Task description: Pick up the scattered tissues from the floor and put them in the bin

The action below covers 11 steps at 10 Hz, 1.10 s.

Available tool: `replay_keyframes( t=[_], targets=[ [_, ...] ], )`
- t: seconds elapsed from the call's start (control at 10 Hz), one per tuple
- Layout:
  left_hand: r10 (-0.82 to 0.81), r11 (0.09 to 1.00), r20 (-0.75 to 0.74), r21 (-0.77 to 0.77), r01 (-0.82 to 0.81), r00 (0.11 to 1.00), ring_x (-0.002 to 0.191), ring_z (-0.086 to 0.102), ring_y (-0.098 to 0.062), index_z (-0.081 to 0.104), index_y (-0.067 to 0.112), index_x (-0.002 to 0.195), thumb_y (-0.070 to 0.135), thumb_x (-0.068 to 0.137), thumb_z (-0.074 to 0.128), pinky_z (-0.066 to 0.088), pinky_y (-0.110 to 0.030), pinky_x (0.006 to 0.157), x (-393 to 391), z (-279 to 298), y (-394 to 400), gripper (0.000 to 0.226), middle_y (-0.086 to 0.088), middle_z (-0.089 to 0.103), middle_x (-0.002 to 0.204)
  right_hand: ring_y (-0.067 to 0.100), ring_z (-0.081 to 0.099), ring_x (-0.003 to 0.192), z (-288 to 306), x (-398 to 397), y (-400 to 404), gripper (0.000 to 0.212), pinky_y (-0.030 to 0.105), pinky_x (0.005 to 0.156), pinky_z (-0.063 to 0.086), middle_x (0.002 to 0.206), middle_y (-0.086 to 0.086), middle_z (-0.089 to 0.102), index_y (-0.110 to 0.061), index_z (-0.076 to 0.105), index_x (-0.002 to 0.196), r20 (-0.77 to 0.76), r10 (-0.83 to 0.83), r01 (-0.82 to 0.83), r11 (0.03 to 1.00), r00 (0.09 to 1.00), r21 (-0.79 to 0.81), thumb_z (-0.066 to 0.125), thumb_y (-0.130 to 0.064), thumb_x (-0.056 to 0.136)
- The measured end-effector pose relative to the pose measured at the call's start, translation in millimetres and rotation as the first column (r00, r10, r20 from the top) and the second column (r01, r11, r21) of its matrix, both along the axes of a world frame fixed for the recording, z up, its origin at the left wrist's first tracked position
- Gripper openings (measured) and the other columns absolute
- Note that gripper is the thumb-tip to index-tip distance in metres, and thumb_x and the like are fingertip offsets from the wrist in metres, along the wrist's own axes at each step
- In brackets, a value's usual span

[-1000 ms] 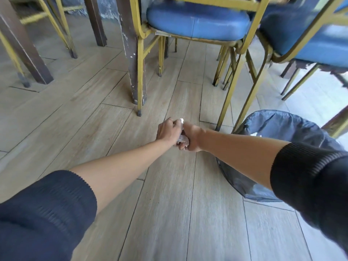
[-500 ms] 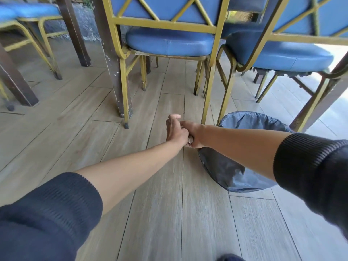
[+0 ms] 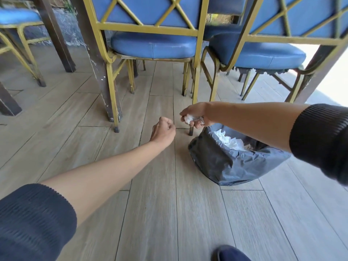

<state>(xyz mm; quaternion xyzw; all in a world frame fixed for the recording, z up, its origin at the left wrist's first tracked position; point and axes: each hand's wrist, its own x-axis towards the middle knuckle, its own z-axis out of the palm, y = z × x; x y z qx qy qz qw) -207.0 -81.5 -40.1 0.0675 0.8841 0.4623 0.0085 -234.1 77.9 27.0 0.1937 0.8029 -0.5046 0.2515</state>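
Right hand point(image 3: 195, 114) clutches crumpled tissue point(image 3: 188, 118) beside bin point(image 3: 233, 164)

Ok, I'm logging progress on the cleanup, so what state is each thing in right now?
Right hand: closed on a crumpled tissue, near the bin.
Left hand: loosely curled, nothing visible in it.
Bin: open, lined with a dark bag, tissues inside.
Floor: no loose tissues visible.
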Motion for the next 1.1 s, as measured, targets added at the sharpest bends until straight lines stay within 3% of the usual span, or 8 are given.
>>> replay_keyframes(
  t=[0.2,0.3,0.4,0.5,0.6,0.9,1.0,1.1],
  targets=[
    [-0.169,0.983,0.04,-0.066,0.172,0.985,0.104,0.059,-0.016,0.059,0.021,0.11,0.021,0.099,0.053,0.041,-0.025,0.081,6,-15,14,0.013,0.002,0.063,0.11,0.012,0.042,0.054,19,23,73,0.015,0.018,0.045,0.029,0.077,0.006,0.06,-0.01,0.069,0.094,-0.075,-0.058,0.076,0.96,0.996,0.269,0.056,-0.016,0.098],
    [-0.21,0.973,-0.003,-0.095,0.209,0.978,0.102,0.06,-0.017,0.06,0.02,0.11,0.021,0.099,0.053,0.043,-0.024,0.081,10,-14,30,0.014,0.001,0.064,0.109,0.016,0.05,0.066,16,41,104,0.011,0.021,0.059,0.041,0.098,0.015,0.063,-0.009,0.068,0.094,-0.07,-0.055,0.078,0.917,0.996,0.392,0.058,-0.011,0.096],
    [-0.24,0.967,-0.058,-0.102,0.233,0.969,0.099,0.061,-0.017,0.061,0.02,0.108,0.022,0.098,0.053,0.044,-0.024,0.08,12,-12,47,0.013,0.001,0.066,0.106,0.029,0.06,0.113,14,60,123,0.031,0.03,0.087,0.05,0.137,0.023,0.056,0.0,0.057,0.129,-0.05,-0.089,0.101,0.903,0.995,0.418,0.055,-0.01,0.099],
    [-0.284,0.956,-0.098,-0.108,0.273,0.954,0.095,0.063,-0.016,0.062,0.02,0.104,0.02,0.096,0.055,0.049,-0.025,0.08,16,-11,61,0.011,0.003,0.068,0.101,0.032,0.046,0.136,9,69,137,0.049,0.041,0.112,0.035,0.151,0.02,0.041,0.002,0.039,0.145,-0.001,-0.118,0.109,0.912,0.993,0.395,0.054,-0.014,0.101],
    [-0.324,0.943,-0.129,-0.121,0.309,0.937,0.096,0.066,-0.015,0.061,0.019,0.103,0.017,0.095,0.055,0.054,-0.028,0.088,21,-11,69,0.01,0.003,0.071,0.103,0.032,0.049,0.133,8,73,145,0.047,0.048,0.119,0.026,0.148,0.02,0.046,0.005,0.044,0.141,-0.008,-0.148,0.139,0.907,0.989,0.399,0.056,-0.013,0.099],
    [-0.343,0.938,-0.124,-0.107,0.331,0.931,0.095,0.066,-0.015,0.059,0.019,0.104,0.016,0.096,0.055,0.055,-0.031,0.087,22,-11,61,0.01,0.004,0.069,0.103,0.038,0.026,0.146,1,77,129,0.063,0.062,0.112,0.029,0.16,0.015,0.027,-0.007,0.036,0.149,-0.132,-0.272,0.301,0.897,0.953,0.323,0.061,-0.032,0.097],
    [-0.327,0.942,-0.101,-0.116,0.315,0.94,0.094,0.065,-0.016,0.06,0.018,0.104,0.016,0.095,0.055,0.055,-0.033,0.087,22,-12,54,0.01,0.003,0.067,0.101,0.037,0.027,0.145,-6,75,114,0.064,0.057,0.114,0.025,0.159,0.014,0.028,-0.007,0.034,0.149,-0.145,-0.251,0.288,0.871,0.957,0.397,0.06,-0.032,0.097],
    [-0.299,0.951,-0.103,-0.109,0.288,0.949,0.094,0.064,-0.016,0.061,0.017,0.103,0.015,0.096,0.055,0.053,-0.028,0.083,18,-10,49,0.009,0.002,0.067,0.1,0.038,0.04,0.133,-4,67,100,0.057,0.048,0.102,0.037,0.147,0.019,0.041,-0.003,0.038,0.144,-0.188,-0.227,0.29,0.84,0.956,0.459,0.055,-0.032,0.098]
  ],
)
